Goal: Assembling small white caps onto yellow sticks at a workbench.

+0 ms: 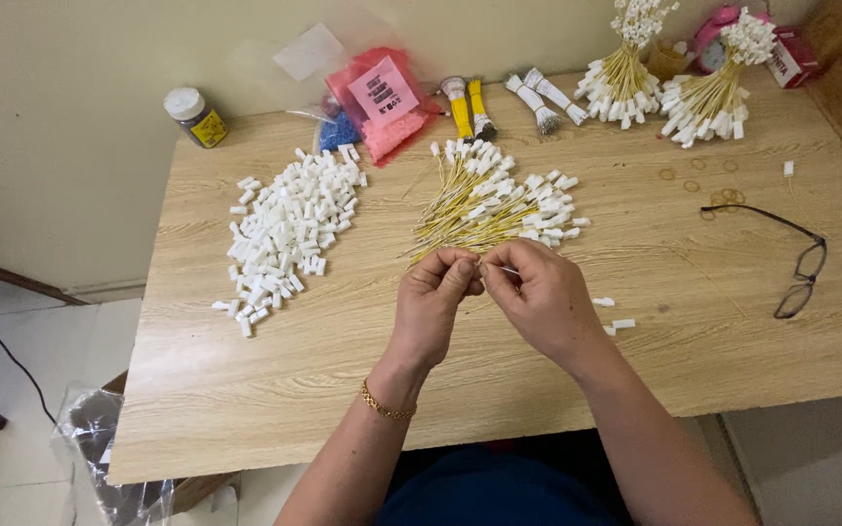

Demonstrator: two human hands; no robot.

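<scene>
One head-worn camera looks steeply down, from close above, at the wooden table (246,390) against the wall.

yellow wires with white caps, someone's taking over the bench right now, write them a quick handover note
Left hand and right hand pinch one small piece together at mid table; what it is cannot be made out.
Loose white caps lie in a heap to the left.
Capped yellow wires are piled just beyond the hands; two tied bundles stand at the back.
Done: that pile and the bundles. Left: the loose caps.

Wooden table (246,390), white connector pile (285,229), yellow wire heap (494,200), eyeglasses (796,263), small jar (195,117)
</scene>
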